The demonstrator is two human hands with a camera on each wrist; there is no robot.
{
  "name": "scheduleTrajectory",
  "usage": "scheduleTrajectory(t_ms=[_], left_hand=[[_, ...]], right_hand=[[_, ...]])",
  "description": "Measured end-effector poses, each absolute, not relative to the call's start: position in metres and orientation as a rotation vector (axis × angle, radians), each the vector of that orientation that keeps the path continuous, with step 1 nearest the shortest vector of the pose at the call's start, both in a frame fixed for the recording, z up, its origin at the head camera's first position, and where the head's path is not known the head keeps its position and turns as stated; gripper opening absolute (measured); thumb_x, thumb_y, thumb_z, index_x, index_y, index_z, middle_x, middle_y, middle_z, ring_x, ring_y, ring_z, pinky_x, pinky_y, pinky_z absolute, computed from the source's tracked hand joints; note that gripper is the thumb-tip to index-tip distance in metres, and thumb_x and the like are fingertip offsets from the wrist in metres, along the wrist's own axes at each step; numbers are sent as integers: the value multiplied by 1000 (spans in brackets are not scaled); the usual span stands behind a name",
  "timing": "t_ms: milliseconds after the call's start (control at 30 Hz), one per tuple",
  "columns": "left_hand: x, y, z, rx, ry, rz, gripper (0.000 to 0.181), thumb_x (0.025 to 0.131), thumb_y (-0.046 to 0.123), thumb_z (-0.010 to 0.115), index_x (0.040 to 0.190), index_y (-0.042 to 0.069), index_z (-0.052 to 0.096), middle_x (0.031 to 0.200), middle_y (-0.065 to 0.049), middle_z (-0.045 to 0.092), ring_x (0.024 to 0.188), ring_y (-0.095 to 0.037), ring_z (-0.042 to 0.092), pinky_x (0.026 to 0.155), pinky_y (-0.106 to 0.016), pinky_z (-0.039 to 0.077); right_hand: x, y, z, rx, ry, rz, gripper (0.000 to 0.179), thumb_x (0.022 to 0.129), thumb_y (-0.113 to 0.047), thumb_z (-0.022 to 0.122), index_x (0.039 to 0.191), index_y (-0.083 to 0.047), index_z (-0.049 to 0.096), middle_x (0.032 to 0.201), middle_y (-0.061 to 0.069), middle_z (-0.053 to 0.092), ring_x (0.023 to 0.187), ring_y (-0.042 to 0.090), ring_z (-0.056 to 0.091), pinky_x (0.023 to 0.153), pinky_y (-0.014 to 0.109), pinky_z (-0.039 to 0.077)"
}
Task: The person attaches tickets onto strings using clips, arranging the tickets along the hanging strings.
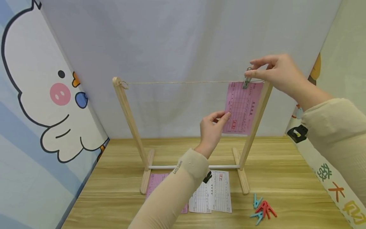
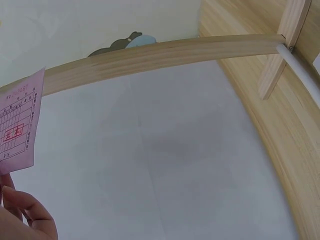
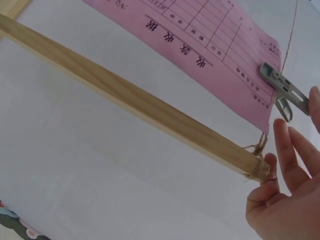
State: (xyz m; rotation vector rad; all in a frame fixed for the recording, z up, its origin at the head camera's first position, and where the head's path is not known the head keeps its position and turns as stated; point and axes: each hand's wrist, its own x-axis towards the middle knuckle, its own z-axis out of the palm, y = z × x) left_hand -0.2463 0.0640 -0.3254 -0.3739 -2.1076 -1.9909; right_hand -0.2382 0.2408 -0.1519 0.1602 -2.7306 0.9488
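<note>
A pink receipt (image 1: 241, 105) hangs from a thin string (image 1: 177, 82) near the right post of a wooden frame. A grey metal clip (image 1: 247, 79) bites its top edge at the string. My right hand (image 1: 281, 73) is at the clip's handles, thumb on one side and index finger by the other, seen closely in the right wrist view (image 3: 285, 92). With thumb and index finger, my left hand (image 1: 212, 128) pinches the receipt's lower left edge. In the left wrist view that hand (image 2: 27, 215) shows below the receipt (image 2: 20, 125).
On the wooden table (image 1: 105, 194) lie another pink receipt (image 1: 155, 183) and white receipts (image 1: 220, 190), partly under my left forearm. Blue pegs (image 1: 257, 201) and red pegs (image 1: 266, 209) are piled at the right. The left post (image 1: 127, 117) and white crossbar (image 1: 223, 167) complete the frame.
</note>
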Motion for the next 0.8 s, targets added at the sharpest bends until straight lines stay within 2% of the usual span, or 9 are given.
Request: scheduleTrajectory(t_ms=[300, 367, 567, 733, 800], left_hand=[[-251, 61, -332, -387, -2089, -2064, 26, 90, 28, 73, 108, 9, 75, 103, -6, 74, 76, -3, 48, 63, -19, 37], [-250, 59, -332, -381, -2079, -2105, 27, 89, 28, 74, 108, 9, 75, 105, -5, 74, 77, -3, 48, 65, -20, 38], [-248, 58, -328, -356, -2042, -2228, 26, 88, 26, 76, 108, 10, 75, 105, -2, 73, 77, -5, 49, 70, -23, 38], [-245, 58, -326, -356, -2023, -2246, 24, 89, 27, 75, 107, 11, 75, 105, -2, 73, 76, -5, 48, 70, -24, 38], [-245, 58, -326, -349, -2022, -2238, 23, 90, 27, 74, 107, 12, 75, 105, -2, 73, 76, -5, 48, 70, -24, 38]], right_hand=[[-229, 242, -158, 169, -2636, 991, 64, 87, -55, 69, 139, -20, 58, 111, -9, 54, 92, 10, 43, 69, 34, 36], [-225, 241, -161, 188, -2589, 998, 61, 88, -53, 69, 139, -20, 58, 113, -14, 55, 95, 6, 42, 71, 33, 36], [-212, 241, -174, 304, -2397, 1012, 44, 92, -36, 71, 129, -14, 66, 97, -31, 58, 90, -1, 47, 74, 24, 33], [-198, 240, -186, 343, -2318, 1069, 34, 90, -26, 74, 122, -13, 70, 91, -32, 61, 86, 2, 50, 69, 20, 34], [-192, 240, -192, 352, -2300, 1087, 31, 90, -23, 74, 119, -12, 72, 92, -31, 63, 88, 1, 53, 66, 19, 35]])
